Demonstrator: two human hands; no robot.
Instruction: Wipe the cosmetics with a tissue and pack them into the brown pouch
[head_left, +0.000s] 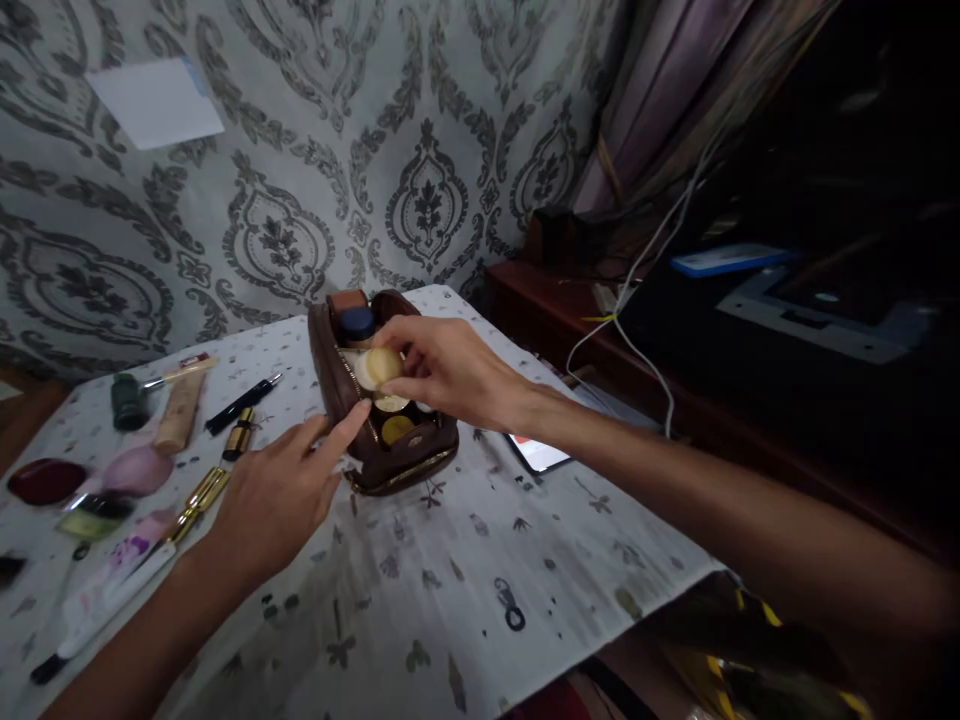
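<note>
A brown zippered pouch [335,372] stands unzipped on the cloth-covered table. My right hand [442,368] reaches over it from the right and pinches a small round cream-coloured jar [385,366] at the pouch's opening. Inside the pouch are a dark blue round lid [357,321], a gold-coloured round lid [397,430] and other round items partly hidden by my fingers. At the pouch's near left side rests my left hand [279,490], its index finger stretched out against the zipper edge and the palm holding nothing.
Left of the pouch lie a green bottle [128,401], a beige tube [181,408], a black pen-like item [241,403], a pink sponge [136,470], a dark red oval item [46,482] and a white-handled brush [105,610]. A phone [541,455] lies beyond my right forearm. White cables [660,250] hang at the right.
</note>
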